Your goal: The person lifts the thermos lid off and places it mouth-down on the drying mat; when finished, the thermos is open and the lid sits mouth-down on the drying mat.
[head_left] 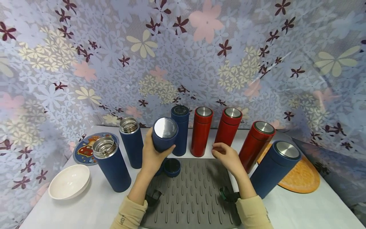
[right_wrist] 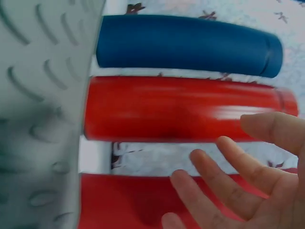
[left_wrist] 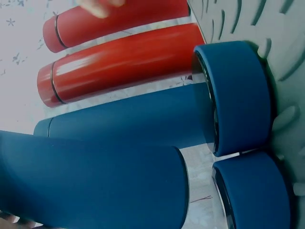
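My left hand (head_left: pixel 152 156) grips a blue flask (left_wrist: pixel 95 181), raised above the far left part of a grey ribbed mat (head_left: pixel 194 197). The flask's silver end with printed marks faces the head camera. Below it, two blue caps (head_left: pixel 172 167) sit side by side on the mat, one partly hidden by the hand. My right hand (head_left: pixel 228 157) holds nothing; its fingers are spread and lightly bent in front of the red flasks (head_left: pixel 201 133). Another blue flask (head_left: pixel 180 136) stands just behind the held one.
Two uncapped blue flasks (head_left: pixel 112 170) stand on the left, near a white bowl (head_left: pixel 70 183) and a round patterned mat (head_left: pixel 83 151). Three red flasks line the back and right, with a capped blue flask (head_left: pixel 270 171) and an orange round mat (head_left: pixel 306 176) at far right.
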`<move>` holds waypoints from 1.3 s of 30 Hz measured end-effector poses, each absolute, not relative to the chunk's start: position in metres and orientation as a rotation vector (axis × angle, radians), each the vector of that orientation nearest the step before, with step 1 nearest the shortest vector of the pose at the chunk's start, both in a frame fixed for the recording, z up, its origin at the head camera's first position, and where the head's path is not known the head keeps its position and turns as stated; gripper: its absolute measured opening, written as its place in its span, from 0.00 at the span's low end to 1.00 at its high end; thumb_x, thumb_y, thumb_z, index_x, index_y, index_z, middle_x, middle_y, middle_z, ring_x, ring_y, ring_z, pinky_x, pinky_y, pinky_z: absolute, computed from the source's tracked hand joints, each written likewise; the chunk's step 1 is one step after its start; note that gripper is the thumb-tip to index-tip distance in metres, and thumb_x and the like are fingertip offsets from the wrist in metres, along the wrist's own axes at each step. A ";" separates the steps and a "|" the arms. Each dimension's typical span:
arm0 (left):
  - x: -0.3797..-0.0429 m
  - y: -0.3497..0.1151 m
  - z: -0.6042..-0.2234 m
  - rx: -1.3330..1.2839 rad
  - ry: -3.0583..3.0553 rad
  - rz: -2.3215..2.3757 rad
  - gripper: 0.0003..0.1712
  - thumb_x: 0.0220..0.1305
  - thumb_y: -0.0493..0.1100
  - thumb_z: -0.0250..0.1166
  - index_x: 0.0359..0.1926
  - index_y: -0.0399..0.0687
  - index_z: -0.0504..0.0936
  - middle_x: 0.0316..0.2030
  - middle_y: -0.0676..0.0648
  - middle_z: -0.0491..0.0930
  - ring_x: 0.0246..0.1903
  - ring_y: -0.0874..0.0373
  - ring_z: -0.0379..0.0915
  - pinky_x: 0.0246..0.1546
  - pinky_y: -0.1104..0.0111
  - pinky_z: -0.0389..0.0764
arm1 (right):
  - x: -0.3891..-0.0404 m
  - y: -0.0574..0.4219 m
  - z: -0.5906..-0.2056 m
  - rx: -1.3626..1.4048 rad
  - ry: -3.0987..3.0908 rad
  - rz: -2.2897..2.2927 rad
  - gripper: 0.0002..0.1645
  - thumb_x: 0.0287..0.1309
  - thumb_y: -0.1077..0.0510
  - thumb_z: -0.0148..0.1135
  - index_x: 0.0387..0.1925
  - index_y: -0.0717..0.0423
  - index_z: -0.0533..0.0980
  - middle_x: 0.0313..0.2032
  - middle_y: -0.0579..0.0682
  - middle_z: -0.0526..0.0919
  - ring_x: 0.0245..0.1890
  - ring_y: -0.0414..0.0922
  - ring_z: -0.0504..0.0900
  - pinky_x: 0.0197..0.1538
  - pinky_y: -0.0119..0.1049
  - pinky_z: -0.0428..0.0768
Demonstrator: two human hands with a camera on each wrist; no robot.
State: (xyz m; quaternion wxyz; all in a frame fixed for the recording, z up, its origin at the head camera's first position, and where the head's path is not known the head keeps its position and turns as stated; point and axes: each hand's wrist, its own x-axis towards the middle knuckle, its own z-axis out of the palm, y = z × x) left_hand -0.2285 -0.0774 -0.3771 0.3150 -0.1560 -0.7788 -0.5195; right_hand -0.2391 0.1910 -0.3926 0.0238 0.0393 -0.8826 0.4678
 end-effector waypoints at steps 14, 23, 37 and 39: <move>-0.228 -0.064 -0.385 -0.614 -2.204 -1.104 0.50 0.36 0.40 0.78 0.63 0.55 0.64 0.52 0.43 0.69 0.53 0.42 0.65 0.53 0.44 0.66 | -0.215 0.170 -0.360 0.299 -2.400 1.548 0.18 0.61 0.56 0.58 0.52 0.55 0.74 0.49 0.52 0.78 0.44 0.43 0.77 0.45 0.31 0.76; -0.233 -0.060 -0.388 -0.701 -2.221 -0.640 0.52 0.29 0.49 0.80 0.61 0.57 0.68 0.45 0.42 0.73 0.46 0.47 0.72 0.57 0.45 0.62 | -0.217 0.160 -0.357 0.373 -2.407 1.684 0.22 0.67 0.52 0.47 0.59 0.57 0.67 0.52 0.59 0.72 0.33 0.44 0.77 0.35 0.35 0.79; -0.235 -0.054 -0.396 -0.769 -2.261 -0.283 0.55 0.26 0.57 0.80 0.63 0.63 0.69 0.43 0.42 0.75 0.42 0.49 0.74 0.48 0.49 0.67 | -0.221 0.153 -0.361 0.320 -2.679 1.478 0.30 0.61 0.43 0.54 0.61 0.52 0.66 0.51 0.58 0.72 0.26 0.47 0.71 0.28 0.36 0.74; -0.235 -0.055 -0.396 -0.774 -2.267 -0.276 0.54 0.26 0.57 0.80 0.63 0.63 0.69 0.43 0.42 0.75 0.43 0.48 0.74 0.48 0.49 0.67 | -0.221 0.152 -0.362 0.317 -2.705 1.458 0.30 0.59 0.43 0.56 0.60 0.51 0.66 0.49 0.57 0.73 0.26 0.46 0.71 0.28 0.36 0.73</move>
